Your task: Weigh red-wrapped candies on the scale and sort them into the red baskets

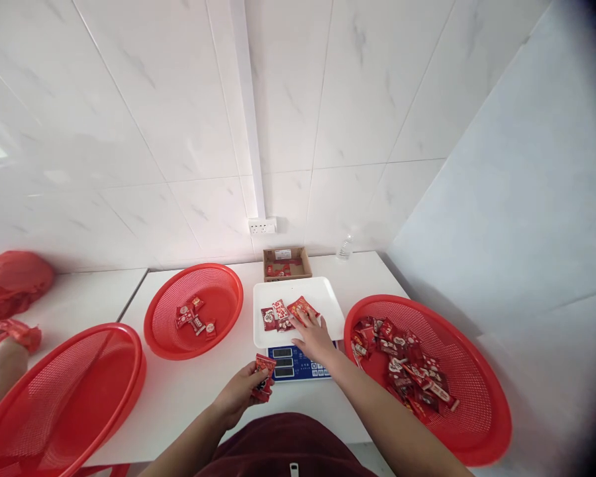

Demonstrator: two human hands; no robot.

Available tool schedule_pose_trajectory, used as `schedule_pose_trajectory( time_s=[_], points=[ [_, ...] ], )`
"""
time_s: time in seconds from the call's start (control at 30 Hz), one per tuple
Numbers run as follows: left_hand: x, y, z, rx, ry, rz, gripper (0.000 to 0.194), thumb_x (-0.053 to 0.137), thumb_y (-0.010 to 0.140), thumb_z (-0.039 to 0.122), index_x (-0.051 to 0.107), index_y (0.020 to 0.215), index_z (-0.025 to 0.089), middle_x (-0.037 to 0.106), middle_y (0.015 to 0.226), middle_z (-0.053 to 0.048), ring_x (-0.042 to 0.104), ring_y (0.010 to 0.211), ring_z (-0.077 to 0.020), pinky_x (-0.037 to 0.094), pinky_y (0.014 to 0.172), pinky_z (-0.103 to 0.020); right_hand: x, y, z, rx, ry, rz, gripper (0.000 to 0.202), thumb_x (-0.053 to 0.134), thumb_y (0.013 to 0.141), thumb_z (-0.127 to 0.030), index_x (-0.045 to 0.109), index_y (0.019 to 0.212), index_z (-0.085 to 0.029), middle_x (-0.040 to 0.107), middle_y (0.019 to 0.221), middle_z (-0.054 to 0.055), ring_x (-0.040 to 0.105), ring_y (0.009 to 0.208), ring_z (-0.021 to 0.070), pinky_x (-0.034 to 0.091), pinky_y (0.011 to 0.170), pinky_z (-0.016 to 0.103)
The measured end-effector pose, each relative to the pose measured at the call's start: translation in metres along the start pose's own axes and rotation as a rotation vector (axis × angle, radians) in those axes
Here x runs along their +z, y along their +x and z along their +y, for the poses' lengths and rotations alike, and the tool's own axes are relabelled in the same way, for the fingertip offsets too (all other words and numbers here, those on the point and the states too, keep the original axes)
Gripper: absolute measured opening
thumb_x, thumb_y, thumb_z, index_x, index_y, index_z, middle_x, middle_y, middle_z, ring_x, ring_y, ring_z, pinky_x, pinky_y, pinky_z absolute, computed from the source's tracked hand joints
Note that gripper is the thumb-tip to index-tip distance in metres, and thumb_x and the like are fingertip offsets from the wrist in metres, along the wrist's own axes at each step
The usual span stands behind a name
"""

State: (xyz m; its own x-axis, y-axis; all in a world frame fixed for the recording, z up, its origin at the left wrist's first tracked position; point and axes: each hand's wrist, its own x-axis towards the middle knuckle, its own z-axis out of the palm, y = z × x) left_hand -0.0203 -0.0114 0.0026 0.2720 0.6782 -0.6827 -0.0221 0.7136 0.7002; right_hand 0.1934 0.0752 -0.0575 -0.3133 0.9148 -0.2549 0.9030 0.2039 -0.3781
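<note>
My left hand [239, 392] is closed around red snack packets [263, 384] in front of the scale. Over the white weighing tray [334, 311], my right hand [314, 338] has its fingers spread, the tips touching a red packet [300, 307]. Smaller red and white packets [279, 309] and a dark red packet [269, 319] lie beside it on the tray. Below the tray shows the scale's blue panel [305, 364] with its displays and keys; my right hand partly covers it. How many packets my left hand holds is hard to tell.
Many wrapped snacks lie in the right red basket [496, 411]. A few sit in the left basket [228, 295]; another red basket [129, 384] stands nearer. Behind the scale are a cardboard box [302, 276] and a clear bottle [345, 248]. At far left another person's hand [10, 364] holds red plastic.
</note>
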Motion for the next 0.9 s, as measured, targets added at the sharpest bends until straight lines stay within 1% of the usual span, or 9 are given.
schedule_pose_trajectory(
  time_s=[0.13,0.27,0.33,0.4,0.47,0.53,0.63,0.77,0.9],
  points=[
    [0.002,0.003,0.004,0.013,0.001,-0.018,0.051,0.071,0.063,0.053,0.052,0.094,0.018,0.060,0.082,-0.001,0.052,0.065,-0.0098,0.039,0.069,-0.027,0.002,0.006,-0.007,-0.111,-0.007,-0.015,0.060,0.049,0.083,-0.040,0.033,0.140,-0.034,0.015,0.155,0.000,-0.002,0.142,0.0313,0.000,0.108,0.060],
    [0.000,0.004,0.004,0.015,-0.004,-0.003,0.050,0.070,0.063,0.053,0.053,0.095,0.018,0.060,0.083,-0.001,0.053,0.067,-0.0101,0.040,0.071,-0.028,0.003,0.004,-0.008,-0.134,0.034,0.006,0.052,0.049,0.083,-0.039,0.044,0.135,-0.034,0.035,0.148,0.002,0.010,0.140,0.0330,0.001,0.107,0.061],
    [-0.004,0.005,0.002,0.015,-0.010,0.010,0.049,0.070,0.064,0.053,0.053,0.094,0.018,0.060,0.083,-0.001,0.053,0.067,-0.0101,0.040,0.071,-0.028,0.002,0.000,-0.007,-0.117,0.057,0.031,0.048,0.048,0.084,-0.039,0.048,0.131,-0.033,0.040,0.145,0.003,0.016,0.139,0.0318,0.005,0.109,0.059],
    [-0.008,0.006,0.001,0.012,-0.015,0.025,0.049,0.070,0.064,0.054,0.054,0.094,0.018,0.060,0.082,-0.001,0.053,0.066,-0.0099,0.040,0.071,-0.028,0.001,-0.003,-0.004,-0.097,0.072,0.058,0.046,0.048,0.084,-0.040,0.050,0.129,-0.032,0.036,0.147,0.003,0.017,0.139,0.0302,0.008,0.109,0.057],
    [-0.012,0.010,0.002,0.026,-0.014,0.050,0.050,0.070,0.063,0.055,0.054,0.094,0.019,0.060,0.082,0.000,0.052,0.066,-0.0096,0.040,0.070,-0.028,-0.001,-0.003,-0.001,-0.037,0.067,0.087,0.047,0.046,0.085,-0.039,0.047,0.132,-0.031,0.029,0.151,0.005,0.014,0.141,0.0286,0.010,0.110,0.054],
    [-0.015,0.018,0.008,0.066,-0.009,0.097,0.051,0.071,0.062,0.055,0.054,0.094,0.019,0.059,0.083,0.000,0.053,0.068,-0.0101,0.041,0.071,-0.028,-0.004,-0.002,0.003,0.066,0.049,0.107,0.051,0.043,0.086,-0.037,0.041,0.137,-0.028,0.022,0.153,0.007,0.011,0.141,0.0281,0.011,0.109,0.053],
    [-0.014,0.038,0.026,0.169,-0.025,0.189,0.049,0.069,0.064,0.055,0.053,0.095,0.020,0.058,0.083,0.001,0.055,0.075,-0.0116,0.043,0.074,-0.028,-0.005,0.000,0.008,0.177,0.030,0.079,0.054,0.041,0.087,-0.035,0.037,0.140,-0.025,0.020,0.154,0.009,0.010,0.141,0.0294,0.014,0.108,0.054],
    [-0.005,0.070,0.050,0.267,-0.038,0.227,0.042,0.065,0.070,0.048,0.051,0.098,0.020,0.061,0.091,-0.002,0.057,0.080,-0.0132,0.044,0.075,-0.028,-0.001,-0.002,0.008,0.201,0.025,0.059,0.055,0.040,0.087,-0.034,0.036,0.141,-0.023,0.022,0.153,0.009,0.014,0.141,0.0301,0.016,0.108,0.054],
    [0.007,0.093,0.058,0.231,-0.007,0.208,0.037,0.065,0.072,0.043,0.052,0.097,0.019,0.062,0.096,-0.006,0.057,0.082,-0.0149,0.045,0.072,-0.028,0.003,-0.006,0.005,0.203,0.071,0.080,0.052,0.040,0.088,-0.035,0.039,0.139,-0.024,0.025,0.152,0.009,0.018,0.140,0.0289,0.019,0.108,0.053]
  ],
)
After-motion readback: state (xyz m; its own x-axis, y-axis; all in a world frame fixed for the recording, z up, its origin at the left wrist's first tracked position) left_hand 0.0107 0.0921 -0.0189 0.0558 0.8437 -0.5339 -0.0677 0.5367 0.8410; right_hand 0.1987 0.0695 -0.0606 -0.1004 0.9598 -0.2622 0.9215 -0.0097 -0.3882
